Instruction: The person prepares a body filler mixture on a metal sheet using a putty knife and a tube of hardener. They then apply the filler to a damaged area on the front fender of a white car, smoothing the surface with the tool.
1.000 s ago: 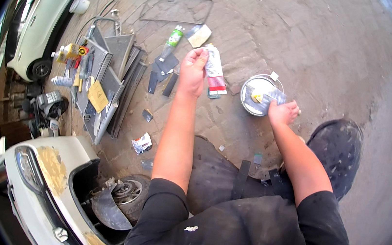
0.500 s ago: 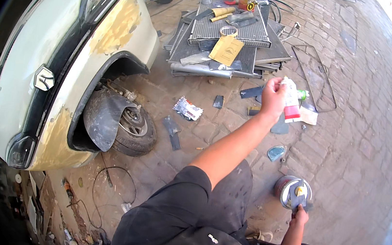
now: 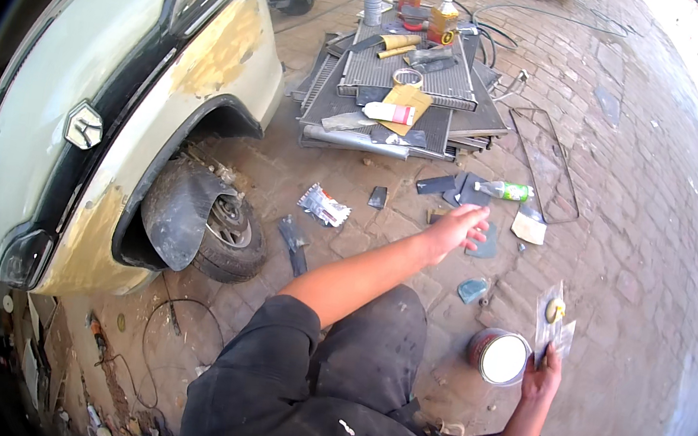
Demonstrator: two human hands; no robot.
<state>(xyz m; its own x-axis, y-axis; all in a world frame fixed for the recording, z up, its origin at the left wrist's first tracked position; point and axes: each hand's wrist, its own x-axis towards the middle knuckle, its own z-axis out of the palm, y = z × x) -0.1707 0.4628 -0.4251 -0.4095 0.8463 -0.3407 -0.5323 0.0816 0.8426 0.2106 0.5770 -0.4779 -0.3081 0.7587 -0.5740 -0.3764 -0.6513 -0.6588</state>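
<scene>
My left hand [image 3: 454, 234] is open and empty, fingers apart, over the paving near some dark sanding sheets and a green-labelled bottle [image 3: 513, 191]. The white and red tube [image 3: 388, 112] lies on yellow paper on the stack of radiators. My right hand [image 3: 541, 372] grips a flat grey spreader [image 3: 544, 329] with a blob of pale yellow paste [image 3: 555, 309] on it, raised beside a round tin [image 3: 496, 357] with a white top.
A car front [image 3: 93, 81] with tan patches and an exposed wheel [image 3: 233, 243] fills the left. Radiators [image 3: 401, 81] carry bottles, a spray can and tape. A wire frame [image 3: 573, 202] lies rightward; cables and debris sit lower left.
The tube has left my left hand and lies on the radiator stack; that hand has opened and come lower. My right hand has lifted the spreader from over the tin to its right.
</scene>
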